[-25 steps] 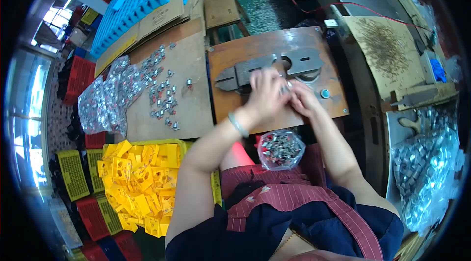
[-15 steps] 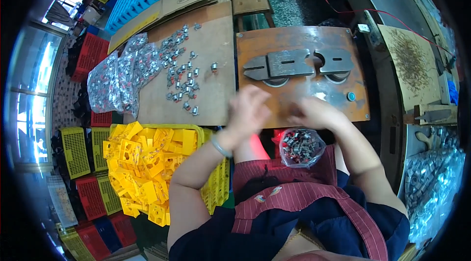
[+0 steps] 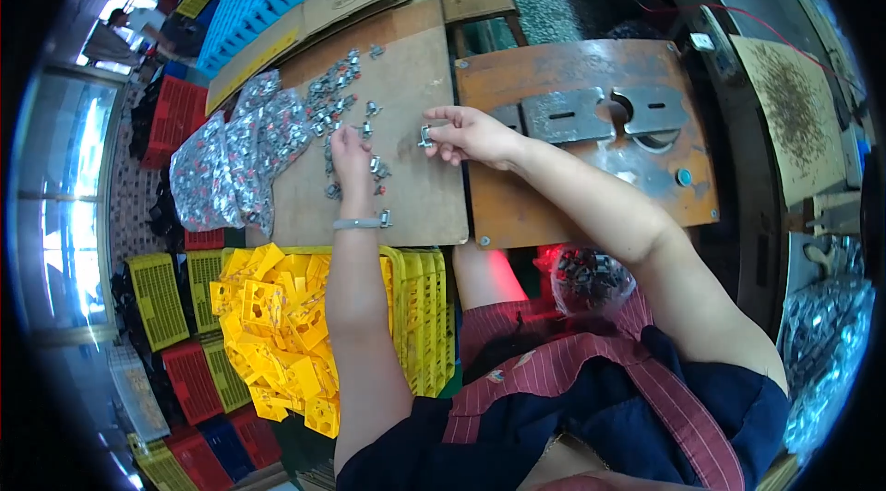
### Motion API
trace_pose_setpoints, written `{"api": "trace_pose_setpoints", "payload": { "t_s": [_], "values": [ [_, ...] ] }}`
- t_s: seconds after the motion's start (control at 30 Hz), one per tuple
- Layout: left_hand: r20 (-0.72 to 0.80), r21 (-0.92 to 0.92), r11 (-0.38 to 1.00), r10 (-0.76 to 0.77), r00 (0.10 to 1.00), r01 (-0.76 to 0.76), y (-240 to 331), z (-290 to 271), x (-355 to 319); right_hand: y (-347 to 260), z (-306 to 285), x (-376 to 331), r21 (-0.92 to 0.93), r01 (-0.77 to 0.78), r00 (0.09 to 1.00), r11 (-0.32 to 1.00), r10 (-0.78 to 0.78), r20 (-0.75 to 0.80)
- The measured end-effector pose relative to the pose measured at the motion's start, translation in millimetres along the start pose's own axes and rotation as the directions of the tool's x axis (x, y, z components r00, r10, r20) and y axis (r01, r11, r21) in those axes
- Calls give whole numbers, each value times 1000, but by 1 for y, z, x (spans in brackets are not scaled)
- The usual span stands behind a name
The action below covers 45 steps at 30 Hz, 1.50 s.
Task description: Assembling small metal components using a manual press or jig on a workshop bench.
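Cluttered workshop, brown cardboard-topped counter (image 3: 415, 94). Right hand (image 3: 471, 134) pinching small silver metal clip (image 3: 425, 135); left hand (image 3: 349, 151) curled over scattered clips (image 3: 337, 99), picking step; grip unclear. Next: careful placing.

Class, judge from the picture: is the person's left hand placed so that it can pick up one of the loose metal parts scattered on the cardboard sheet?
Probably yes. The left hand already rests among the metal parts on the cardboard sheet, with nothing covering them.

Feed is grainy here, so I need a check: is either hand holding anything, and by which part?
The right hand pinches a small metal part at its right end with the fingertips. The left hand rests among loose metal parts; whether it grips one cannot be told.
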<state>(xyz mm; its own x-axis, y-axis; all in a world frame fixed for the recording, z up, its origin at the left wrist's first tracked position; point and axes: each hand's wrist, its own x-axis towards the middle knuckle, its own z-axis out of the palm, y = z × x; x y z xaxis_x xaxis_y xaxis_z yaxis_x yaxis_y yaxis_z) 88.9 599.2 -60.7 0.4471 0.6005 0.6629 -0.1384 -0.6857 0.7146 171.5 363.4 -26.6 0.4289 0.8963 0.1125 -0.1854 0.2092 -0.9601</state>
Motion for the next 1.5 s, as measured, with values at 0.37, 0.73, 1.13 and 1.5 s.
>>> {"api": "trace_pose_setpoints", "payload": {
  "t_s": [0.37, 0.73, 1.13, 1.5],
  "values": [
    [564, -620, 784, 456, 688, -11, 169, 185, -35, 19, -89, -183, 317, 278, 854, 907, -82, -513],
    [870, -213, 967, 252, 423, -137, 206, 253, -41, 9, -114, -164, 180, 388, 592, 904, -95, -800],
    [327, -44, 661, 718, 614, -749, 206, 202, -85, 52, -131, -181, 726, 284, 950, 626, -81, -302],
    [530, 125, 921, 251, 810, -368, 86, -55, -115, 15, -14, -208, -688, 1, 999, 725, 35, 39]
  ]
}}
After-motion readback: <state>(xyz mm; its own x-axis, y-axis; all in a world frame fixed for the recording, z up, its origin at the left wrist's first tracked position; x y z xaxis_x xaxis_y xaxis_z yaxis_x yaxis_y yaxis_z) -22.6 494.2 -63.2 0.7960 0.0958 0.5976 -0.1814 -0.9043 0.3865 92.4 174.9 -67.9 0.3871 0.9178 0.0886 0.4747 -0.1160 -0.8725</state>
